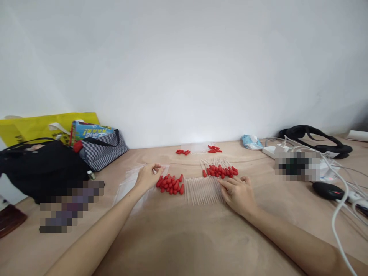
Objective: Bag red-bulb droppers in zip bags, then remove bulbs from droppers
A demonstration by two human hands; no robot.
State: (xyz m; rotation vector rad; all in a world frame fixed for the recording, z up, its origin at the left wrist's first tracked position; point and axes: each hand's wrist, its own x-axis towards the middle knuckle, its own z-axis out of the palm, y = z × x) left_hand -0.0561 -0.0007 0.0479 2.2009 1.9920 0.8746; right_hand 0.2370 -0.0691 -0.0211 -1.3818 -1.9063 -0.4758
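My left hand (pixel 148 177) is over a stack of clear plastic bags (pixel 126 186), its thumb and fingers curled together beside a heap of red rubber dropper bulbs (pixel 172 184). What the fingertips hold, if anything, cannot be made out. My right hand (pixel 239 194) rests on the table with thumb and forefinger pinched at the right end of a row of thin glass tubes (pixel 201 191). The end tubes are partly hidden by this hand. Behind it lies a pile of tubes fitted with red bulbs (pixel 220 171).
Farther back, two small groups of red pieces (pixel 183 152) flank a clear bag and more tubes near the wall. Bags, including a black one (pixel 46 168) and a striped one (pixel 103 149), stand left. At right are cables, a mouse (pixel 327 190), a headset (pixel 319 140) and a blue packet (pixel 252 142).
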